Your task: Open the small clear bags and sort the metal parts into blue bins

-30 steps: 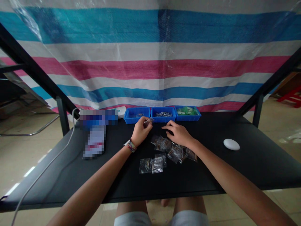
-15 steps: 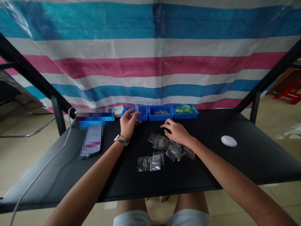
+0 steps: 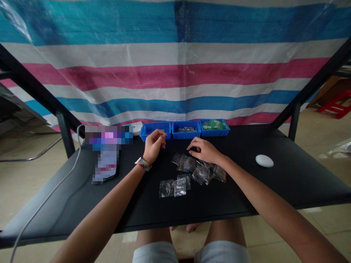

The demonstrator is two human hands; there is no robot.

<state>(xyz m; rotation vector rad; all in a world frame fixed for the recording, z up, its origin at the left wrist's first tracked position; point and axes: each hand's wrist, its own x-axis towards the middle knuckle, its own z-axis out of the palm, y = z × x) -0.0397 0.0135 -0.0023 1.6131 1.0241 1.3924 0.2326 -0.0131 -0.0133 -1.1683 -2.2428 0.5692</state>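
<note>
Open black tabletop (image 3: pixel 274 190) right of the packet pile (image 3: pixel 200 170); 3 blue bins (image 3: pixel 186 130) along the far edge.

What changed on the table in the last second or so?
The left hand carried a small clear bag up to the left blue bin, let it go there, and drew back slightly, fingers apparently empty. The right hand stayed on the pile of small bags; the three bags nearer the person and the white oval object did not move.
</note>
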